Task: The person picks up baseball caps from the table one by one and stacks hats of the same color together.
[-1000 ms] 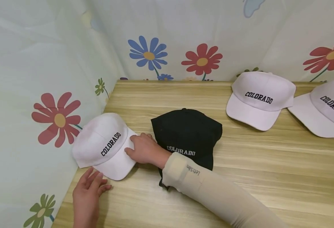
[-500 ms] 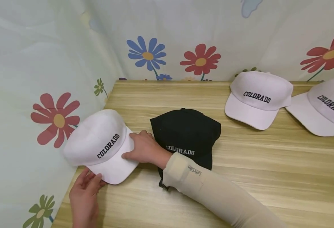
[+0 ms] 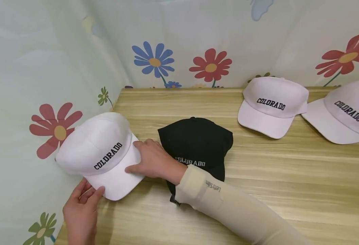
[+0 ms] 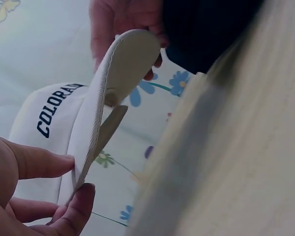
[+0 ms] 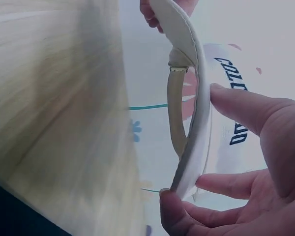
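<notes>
Both hands hold a white baseball cap lettered COLORADO, raised off the table at the left in the head view. My left hand pinches the near corner of its brim, thumb on top and fingers beneath. On the brim's other side, my right hand grips the edge between thumb and fingers. The right wrist view shows the underside of the brim and the cap's back strap. A black COLORADO cap lies just right of my right hand, its front partly covered by the sleeved forearm.
Two more white caps lie at the back right: one cap beside another cap cut off by the frame edge. The wooden table meets a flower-printed curtain at the back and left.
My left hand has moved up to the brim and taken hold of it. The white cap has risen off the table and shifted left toward me, with my right hand still on it.
</notes>
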`<state>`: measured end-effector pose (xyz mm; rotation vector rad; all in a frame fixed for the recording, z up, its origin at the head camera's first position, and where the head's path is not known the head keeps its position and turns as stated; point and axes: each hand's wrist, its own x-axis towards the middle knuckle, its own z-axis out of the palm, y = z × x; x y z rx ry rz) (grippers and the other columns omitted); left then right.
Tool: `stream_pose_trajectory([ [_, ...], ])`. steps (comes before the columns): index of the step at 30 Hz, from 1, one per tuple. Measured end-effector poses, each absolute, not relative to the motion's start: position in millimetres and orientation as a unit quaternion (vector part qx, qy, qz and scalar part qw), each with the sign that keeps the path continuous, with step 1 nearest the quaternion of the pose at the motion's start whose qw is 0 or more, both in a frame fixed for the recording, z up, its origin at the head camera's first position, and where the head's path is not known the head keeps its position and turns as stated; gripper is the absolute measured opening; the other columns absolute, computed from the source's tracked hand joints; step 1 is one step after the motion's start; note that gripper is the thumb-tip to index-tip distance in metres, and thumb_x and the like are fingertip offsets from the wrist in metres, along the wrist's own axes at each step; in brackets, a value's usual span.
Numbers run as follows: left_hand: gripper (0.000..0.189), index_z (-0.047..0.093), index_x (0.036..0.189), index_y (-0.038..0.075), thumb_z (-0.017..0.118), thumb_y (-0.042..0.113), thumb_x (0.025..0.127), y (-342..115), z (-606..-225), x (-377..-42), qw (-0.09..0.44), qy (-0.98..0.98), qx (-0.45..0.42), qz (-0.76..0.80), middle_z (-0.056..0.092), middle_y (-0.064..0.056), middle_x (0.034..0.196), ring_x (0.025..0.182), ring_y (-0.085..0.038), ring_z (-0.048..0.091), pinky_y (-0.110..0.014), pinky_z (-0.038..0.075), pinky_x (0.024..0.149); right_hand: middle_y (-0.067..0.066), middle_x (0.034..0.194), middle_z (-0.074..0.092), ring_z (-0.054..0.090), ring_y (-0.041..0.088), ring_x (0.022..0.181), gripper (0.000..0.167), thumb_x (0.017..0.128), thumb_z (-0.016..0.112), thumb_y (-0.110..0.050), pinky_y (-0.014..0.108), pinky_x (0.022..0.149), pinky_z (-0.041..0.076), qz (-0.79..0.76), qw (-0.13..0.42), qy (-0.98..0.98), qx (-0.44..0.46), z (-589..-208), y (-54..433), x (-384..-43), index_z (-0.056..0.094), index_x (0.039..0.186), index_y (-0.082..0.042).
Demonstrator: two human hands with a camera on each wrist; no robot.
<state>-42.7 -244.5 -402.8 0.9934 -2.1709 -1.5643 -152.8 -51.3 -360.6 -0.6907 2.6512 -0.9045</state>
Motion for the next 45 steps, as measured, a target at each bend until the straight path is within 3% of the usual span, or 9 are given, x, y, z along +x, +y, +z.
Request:
stream_pose_trajectory([
  [15,0.055,0.057,0.135,0.009,0.075,0.008,0.083,-232,-376,-54,0.172,-0.754,0.317,-0.548,0.057,-0.001,0.112,0.096,-0.007,0.058,-0.005,0.049,0.073,0.012,0.129,0.052,0.053,0.021,0.11,0.079,0.081,0.075,-0.045,0.031,0.092,0.047,-0.283,0.077,0.921,-0.258,-318,-23,-137,0.043,0.145,-0.01],
  [24,0.048,0.06,0.128,0.0,0.071,-0.005,0.082,-219,-368,-57,0.225,-0.733,0.234,-0.597,0.062,0.004,0.1,0.089,-0.004,0.062,-0.007,0.05,0.074,0.011,0.127,0.054,0.054,0.021,0.109,0.079,0.081,0.076,-0.044,0.032,0.09,0.049,-0.291,0.043,0.921,-0.256,-307,-4,-131,0.044,0.144,-0.009],
  [34,0.051,0.059,0.132,0.004,0.07,-0.005,0.083,-199,-348,-61,0.215,-0.776,0.168,-0.569,0.051,0.002,0.106,0.094,-0.006,0.06,-0.006,0.05,0.075,0.011,0.128,0.053,0.056,0.021,0.109,0.081,0.08,0.076,-0.047,0.032,0.088,0.053,-0.298,0.01,0.926,-0.234,-294,19,-124,0.044,0.145,-0.01],
  [39,0.05,0.06,0.132,0.01,0.071,-0.001,0.084,-187,-340,-62,0.203,-0.793,0.155,-0.553,0.048,0.005,0.111,0.097,-0.01,0.058,-0.006,0.049,0.076,0.012,0.128,0.052,0.057,0.021,0.108,0.082,0.08,0.076,-0.047,0.033,0.086,0.054,-0.307,0.001,0.925,-0.223,-291,31,-121,0.043,0.145,-0.011],
  [45,0.05,0.059,0.133,0.008,0.069,-0.003,0.085,-173,-332,-66,0.209,-0.813,0.117,-0.531,0.046,0.008,0.115,0.102,-0.011,0.055,-0.005,0.047,0.08,0.012,0.129,0.053,0.057,0.023,0.108,0.08,0.079,0.077,-0.047,0.035,0.087,0.054,-0.321,-0.018,0.923,-0.211,-289,46,-118,0.045,0.144,-0.012],
])
